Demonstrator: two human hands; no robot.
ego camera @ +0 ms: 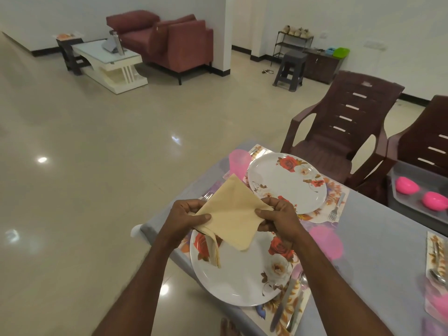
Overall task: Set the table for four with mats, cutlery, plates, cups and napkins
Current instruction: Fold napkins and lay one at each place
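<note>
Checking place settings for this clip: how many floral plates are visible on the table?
2. The near plate lies below the hands holding the napkin; the far plate sits beyond it, by the brown chair. Others may lie out of frame to the right.

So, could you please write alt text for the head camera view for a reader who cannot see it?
Both hands, left hand and right hand, pinch a beige folded cloth napkin above the near white rose-patterned plate. A second matching plate sits beyond on the grey-clothed table, with translucent pink cups and a steel fork alongside.
</note>
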